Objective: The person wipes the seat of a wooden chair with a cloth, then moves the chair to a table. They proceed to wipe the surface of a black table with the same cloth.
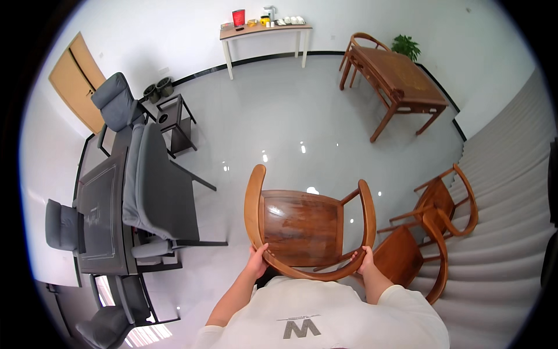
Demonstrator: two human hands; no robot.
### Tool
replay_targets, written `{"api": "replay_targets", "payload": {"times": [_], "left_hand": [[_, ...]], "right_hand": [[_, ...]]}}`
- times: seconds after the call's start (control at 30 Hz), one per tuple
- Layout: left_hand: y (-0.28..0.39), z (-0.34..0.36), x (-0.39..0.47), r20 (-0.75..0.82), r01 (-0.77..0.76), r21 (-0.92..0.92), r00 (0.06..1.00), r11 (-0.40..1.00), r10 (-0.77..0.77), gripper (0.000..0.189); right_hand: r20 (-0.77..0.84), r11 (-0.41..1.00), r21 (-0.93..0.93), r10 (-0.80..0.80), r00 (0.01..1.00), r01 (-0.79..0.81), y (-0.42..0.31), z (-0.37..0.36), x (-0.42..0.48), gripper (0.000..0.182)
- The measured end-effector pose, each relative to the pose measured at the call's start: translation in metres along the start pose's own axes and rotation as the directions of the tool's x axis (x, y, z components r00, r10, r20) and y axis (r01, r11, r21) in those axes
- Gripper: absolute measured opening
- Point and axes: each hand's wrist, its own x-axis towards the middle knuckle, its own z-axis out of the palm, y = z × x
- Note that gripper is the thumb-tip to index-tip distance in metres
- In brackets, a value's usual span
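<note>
Right in front of my body is a brown wooden armchair [301, 227] with a curved one-piece back and arm rail and a glossy panel seat. My left hand [259, 260] grips the rail on its left side, thumb on top. On the other side of the same rail, my right hand [365, 260] is closed around the wood. The chair's back faces me and its seat faces away. Most of its legs are hidden under the seat, so whether they touch the floor I cannot tell.
Two similar wooden chairs [399, 257] [438, 198] stand close on the right by a grey curtain [492, 244]. Grey armchairs [168, 192] surround a dark table [98, 218] at left. A wooden table [399, 72] stands far right, a narrow side table [266, 29] along the back wall.
</note>
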Motion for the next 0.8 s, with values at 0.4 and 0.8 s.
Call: {"api": "replay_targets", "payload": {"times": [0.4,0.8], "left_hand": [[0.190,0.110,0.277,0.038,0.064,-0.017,0.997,0.998,-0.064,0.039],[0.284,0.274,0.424,-0.042,0.084,0.258,0.996,0.963,-0.076,0.036]], "right_hand": [[-0.026,0.983,-0.017,-0.184,0.982,0.184,-0.153,0.237,0.094,0.027],[0.049,0.969,0.043,-0.246,0.968,0.244,-0.284,0.327,0.205,0.024]]}}
